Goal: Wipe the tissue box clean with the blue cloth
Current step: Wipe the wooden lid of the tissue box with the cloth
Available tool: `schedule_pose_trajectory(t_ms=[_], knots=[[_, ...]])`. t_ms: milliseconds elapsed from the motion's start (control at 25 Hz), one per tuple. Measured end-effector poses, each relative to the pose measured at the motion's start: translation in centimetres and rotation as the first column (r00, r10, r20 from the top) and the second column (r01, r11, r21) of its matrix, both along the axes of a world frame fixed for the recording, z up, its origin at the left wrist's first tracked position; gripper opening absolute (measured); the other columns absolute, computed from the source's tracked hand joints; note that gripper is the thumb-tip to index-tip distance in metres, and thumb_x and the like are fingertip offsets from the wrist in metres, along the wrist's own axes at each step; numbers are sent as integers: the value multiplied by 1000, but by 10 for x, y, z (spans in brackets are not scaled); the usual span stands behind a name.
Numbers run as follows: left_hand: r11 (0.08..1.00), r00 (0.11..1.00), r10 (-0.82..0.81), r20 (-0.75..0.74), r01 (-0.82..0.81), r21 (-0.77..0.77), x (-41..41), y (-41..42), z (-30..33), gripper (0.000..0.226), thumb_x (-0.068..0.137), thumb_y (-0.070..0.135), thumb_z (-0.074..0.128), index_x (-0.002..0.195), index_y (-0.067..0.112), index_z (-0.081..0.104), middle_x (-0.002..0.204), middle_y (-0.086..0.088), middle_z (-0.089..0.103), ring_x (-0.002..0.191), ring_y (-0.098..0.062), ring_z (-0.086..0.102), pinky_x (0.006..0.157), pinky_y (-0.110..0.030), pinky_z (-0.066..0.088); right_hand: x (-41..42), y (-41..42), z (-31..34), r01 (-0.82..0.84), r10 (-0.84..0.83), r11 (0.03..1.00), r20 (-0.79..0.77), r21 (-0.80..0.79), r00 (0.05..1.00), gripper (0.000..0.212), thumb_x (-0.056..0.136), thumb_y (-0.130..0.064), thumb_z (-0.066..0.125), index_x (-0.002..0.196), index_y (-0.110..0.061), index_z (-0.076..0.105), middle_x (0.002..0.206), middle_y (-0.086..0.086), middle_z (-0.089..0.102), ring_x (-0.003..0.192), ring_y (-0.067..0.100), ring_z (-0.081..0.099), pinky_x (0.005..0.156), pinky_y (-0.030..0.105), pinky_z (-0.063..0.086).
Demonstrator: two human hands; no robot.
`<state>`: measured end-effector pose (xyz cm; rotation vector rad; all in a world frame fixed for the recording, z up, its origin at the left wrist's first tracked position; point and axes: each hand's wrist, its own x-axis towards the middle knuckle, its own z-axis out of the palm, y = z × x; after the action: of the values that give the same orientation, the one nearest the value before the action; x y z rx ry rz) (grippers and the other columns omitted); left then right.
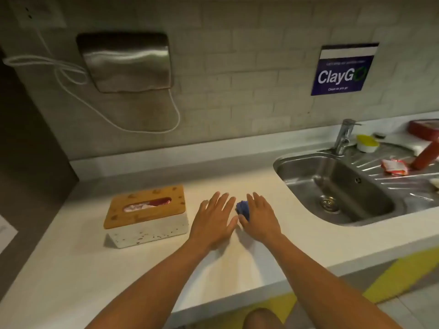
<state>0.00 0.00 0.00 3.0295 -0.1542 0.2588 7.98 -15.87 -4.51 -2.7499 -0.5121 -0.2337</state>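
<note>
- The rectangular tissue box [145, 216], with a speckled white body and a flat wooden lid, sits on the pale desk [83, 269] to the person's left, with a pink-and-white tissue showing in the lid's slot.
- The small crumpled blue cloth [242, 208] lies on the desk between the two hands, well to the right of the box and short of the steel sink [332, 186].
- The left hand [215, 220] is flat and spread, palm down, fingers apart, gripping nothing; it lies between the box and the cloth.
- The right hand [260, 218] lies over the cloth with fingers extended, the thumb side touching it. It covers the cloth but does not look clamped on it; how much grip it has underneath I cannot tell.
- Judged from this, the step in hand is picking up the cloth: no wiping has begun and the box is untouched.
- The next move calls for the right hand to close on the cloth and carry it left to the wooden lid, probably with the left hand steadying the box so that it does not slide.
</note>
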Motion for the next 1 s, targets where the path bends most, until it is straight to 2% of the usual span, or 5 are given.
schedule_pose_trajectory(t_ms=[280,400,600,760,1000], knots=[[997,996,42,-79,-47,-68,11,6,-49,60,108,50,27,163,29,16,170,4,17,155,-19,18,121,-43,24,4,10,-26,59,-60,998,-25,-21,998,19,90,-18,47,105,-11,56,109,3,58,103,23,53,89,33,43],[997,992,54,-113,-60,-47,9,10,-53,60,107,48,30,162,29,13,165,4,28,141,-20,37,110,-42,36,-9,20,-16,79,-78,997,-57,10,995,23,92,-7,41,105,-11,59,103,5,61,101,24,57,78,32,43],[862,989,8,-145,-80,-501,-3,18,-41,75,103,36,55,162,39,7,161,11,29,140,-10,40,112,-31,39,-39,27,18,93,-23,930,-195,356,981,22,98,-23,42,104,-21,63,93,-5,69,86,13,65,66,23,45],[575,992,-3,-130,-104,-811,-25,25,-24,69,95,19,70,150,41,36,144,10,51,126,-3,56,102,-14,46,-76,32,37,197,222,638,-423,745,878,22,96,-22,46,95,-24,68,86,-5,71,86,18,66,71,29,54],[462,995,68,-75,-98,-882,-81,58,-9,56,88,17,78,138,29,57,130,9,64,119,-5,60,102,-20,49,-131,56,41,319,647,248,-401,915,648,40,88,-4,61,127,-9,57,120,14,65,112,30,62,92,44,51]])
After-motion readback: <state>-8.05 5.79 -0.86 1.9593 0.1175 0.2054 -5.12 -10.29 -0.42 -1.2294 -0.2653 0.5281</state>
